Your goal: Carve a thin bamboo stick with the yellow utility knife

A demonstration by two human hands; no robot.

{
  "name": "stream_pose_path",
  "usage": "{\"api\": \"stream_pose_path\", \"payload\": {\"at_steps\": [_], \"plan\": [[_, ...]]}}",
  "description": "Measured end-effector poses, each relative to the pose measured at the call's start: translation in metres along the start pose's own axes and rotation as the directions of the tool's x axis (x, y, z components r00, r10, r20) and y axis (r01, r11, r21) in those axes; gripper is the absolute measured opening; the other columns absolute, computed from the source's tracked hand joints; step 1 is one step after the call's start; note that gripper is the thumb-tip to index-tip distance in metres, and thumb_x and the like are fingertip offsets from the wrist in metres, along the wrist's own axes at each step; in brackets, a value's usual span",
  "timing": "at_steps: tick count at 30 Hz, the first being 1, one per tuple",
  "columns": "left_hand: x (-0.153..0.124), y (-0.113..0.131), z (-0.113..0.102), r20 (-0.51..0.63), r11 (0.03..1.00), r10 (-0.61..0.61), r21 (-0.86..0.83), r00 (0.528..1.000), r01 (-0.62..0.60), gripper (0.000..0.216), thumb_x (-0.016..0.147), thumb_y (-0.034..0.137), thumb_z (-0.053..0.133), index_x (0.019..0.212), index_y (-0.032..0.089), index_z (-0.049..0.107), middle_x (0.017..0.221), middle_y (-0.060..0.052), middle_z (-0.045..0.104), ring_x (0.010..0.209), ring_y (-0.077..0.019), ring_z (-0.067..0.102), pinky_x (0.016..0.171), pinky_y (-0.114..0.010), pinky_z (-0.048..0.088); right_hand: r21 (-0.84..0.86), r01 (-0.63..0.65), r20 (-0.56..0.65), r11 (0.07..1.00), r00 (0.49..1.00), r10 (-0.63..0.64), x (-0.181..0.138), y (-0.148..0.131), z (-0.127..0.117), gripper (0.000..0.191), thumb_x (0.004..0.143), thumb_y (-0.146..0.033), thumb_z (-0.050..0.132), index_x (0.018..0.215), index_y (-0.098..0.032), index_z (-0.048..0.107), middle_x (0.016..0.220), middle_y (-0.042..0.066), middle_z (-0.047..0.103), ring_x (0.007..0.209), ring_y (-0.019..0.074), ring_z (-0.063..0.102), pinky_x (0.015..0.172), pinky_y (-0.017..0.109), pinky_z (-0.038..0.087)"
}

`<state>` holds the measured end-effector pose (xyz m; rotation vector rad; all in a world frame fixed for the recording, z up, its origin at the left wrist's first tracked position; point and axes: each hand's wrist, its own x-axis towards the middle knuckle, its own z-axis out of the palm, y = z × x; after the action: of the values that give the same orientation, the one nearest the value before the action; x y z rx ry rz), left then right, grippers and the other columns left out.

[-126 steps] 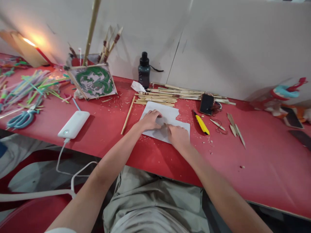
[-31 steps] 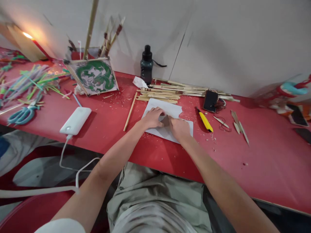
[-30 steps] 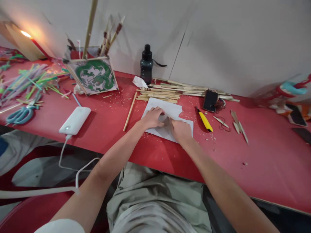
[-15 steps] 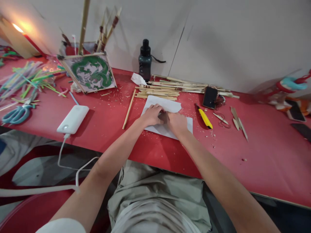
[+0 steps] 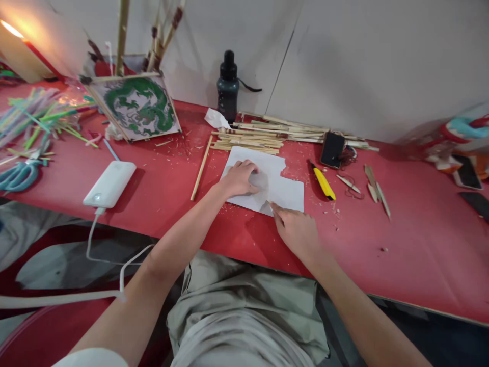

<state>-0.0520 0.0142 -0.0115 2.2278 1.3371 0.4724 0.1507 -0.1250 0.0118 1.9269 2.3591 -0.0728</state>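
A white sheet of paper (image 5: 292,191) with a stepped notch in its right side lies on the red table. My left hand (image 5: 240,177) rests on its left half, fingers bent over and thumb apart from them, with a grey shadow between. At the lower edge of the sheet is my right hand (image 5: 298,229). Its index fingertip reaches onto the paper while the other fingers are curled in. A tiny pale tip shows at that fingertip, too small to name. Behind the paper lies a bundle of thin bamboo sticks (image 5: 248,140).
Right of the paper lie a yellow-handled cutter (image 5: 324,184), a black phone-like device (image 5: 332,149) and carved slivers (image 5: 382,200). Leftward are a single stick (image 5: 201,168), a white power bank (image 5: 110,184), blue scissors (image 5: 21,175) and a dragon picture (image 5: 137,108). A dark bottle (image 5: 228,94) stands behind.
My right hand has moved away from my left, toward the paper's lower edge, uncovering the middle of the sheet. My left hand stays in place. The view has shifted slightly.
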Motion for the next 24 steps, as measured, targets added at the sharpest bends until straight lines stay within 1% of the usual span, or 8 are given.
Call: {"api": "stream_pose_path", "payload": {"at_steps": [6,9,11,14,16,19,21,24], "plan": [[-0.002,-0.002,0.000,-0.011,0.999,0.044,0.012,0.999,-0.044,0.047,0.071,0.035,0.075,0.114,0.024,0.061,0.131,-0.005,0.061,0.121,-0.0308,0.052,0.104,-0.046,0.046,0.029,-0.004,-0.052,1.000,0.999,0.005,0.043,0.010,-0.006,0.043,0.104,-0.031,0.042,0.136,-0.034,0.071,0.102,0.011,0.080,0.087,0.0293,0.075,0.070,0.035,0.049],[-0.005,-0.001,-0.002,-0.024,0.999,0.052,0.015,0.998,-0.051,0.045,0.073,0.035,0.075,0.114,0.023,0.061,0.129,-0.006,0.062,0.120,-0.0296,0.053,0.103,-0.045,0.047,0.190,0.054,-0.126,0.980,0.992,-0.031,0.072,0.020,-0.003,0.040,0.102,-0.033,0.045,0.125,-0.029,0.077,0.107,0.011,0.080,0.095,0.0301,0.074,0.077,0.037,0.051],[-0.006,0.001,-0.003,-0.036,0.997,0.068,0.021,0.997,-0.068,0.046,0.074,0.033,0.074,0.116,0.022,0.061,0.127,-0.007,0.062,0.119,-0.0288,0.053,0.102,-0.044,0.048,0.383,0.109,-0.214,0.917,0.977,-0.027,0.084,0.024,0.003,0.038,0.100,-0.031,0.048,0.121,-0.025,0.079,0.111,0.011,0.080,0.099,0.0289,0.074,0.084,0.038,0.052],[-0.005,0.005,-0.003,-0.085,0.991,0.135,0.020,0.987,-0.134,0.044,0.080,0.030,0.071,0.121,0.021,0.059,0.125,-0.008,0.063,0.115,-0.0267,0.055,0.101,-0.042,0.048,0.680,0.197,-0.353,0.706,0.932,0.080,0.090,0.028,0.012,0.036,0.097,-0.033,0.053,0.117,-0.022,0.080,0.111,0.010,0.079,0.098,0.0255,0.073,0.087,0.036,0.052],[-0.003,0.011,-0.001,-0.142,0.979,0.198,-0.014,0.970,-0.202,0.036,0.085,0.028,0.067,0.120,0.022,0.059,0.124,-0.008,0.064,0.112,-0.0244,0.058,0.100,-0.040,0.048,0.805,0.230,-0.375,0.547,0.912,0.167,0.088,0.029,0.015,0.035,0.095,-0.039,0.057,0.115,-0.021,0.080,0.094,0.007,0.079,0.085,0.0218,0.071,0.078,0.034,0.052],[-0.003,0.022,0.001,-0.222,0.954,0.246,-0.114,0.943,-0.276,0.023,0.092,0.028,0.061,0.114,0.022,0.061,0.116,-0.007,0.067,0.104,-0.0210,0.061,0.096,-0.037,0.048,0.929,0.214,-0.293,0.303,0.925,0.243,0.082,0.029,0.013,0.037,0.091,-0.044,0.064,0.112,-0.018,0.080,0.063,-0.001,0.060,0.057,0.0136,0.052,0.058,0.028,0.041],[-0.004,0.028,0.002,-0.255,0.937,0.236,-0.198,0.938,-0.289,0.017,0.096,0.031,0.058,0.109,0.022,0.063,0.109,-0.007,0.068,0.099,-0.0195,0.063,0.091,-0.035,0.049,0.970,0.196,-0.228,0.147,0.941,0.249,0.081,0.028,0.010,0.039,0.087,-0.045,0.067,0.111,-0.017,0.079,0.055,-0.006,0.047,0.051,0.0104,0.039,0.052,0.027,0.032],[-0.006,0.034,0.003,-0.307,0.900,0.188,-0.326,0.933,-0.289,0.020,0.099,0.037,0.054,0.103,0.022,0.066,0.102,-0.006,0.071,0.093,-0.0177,0.064,0.083,-0.032,0.048,0.980,0.197,-0.199,0.032,0.953,0.230,0.080,0.027,0.008,0.041,0.085,-0.048,0.069,0.110,-0.016,0.078,0.053,-0.008,0.040,0.049,0.0091,0.032,0.050,0.026,0.024]]}}
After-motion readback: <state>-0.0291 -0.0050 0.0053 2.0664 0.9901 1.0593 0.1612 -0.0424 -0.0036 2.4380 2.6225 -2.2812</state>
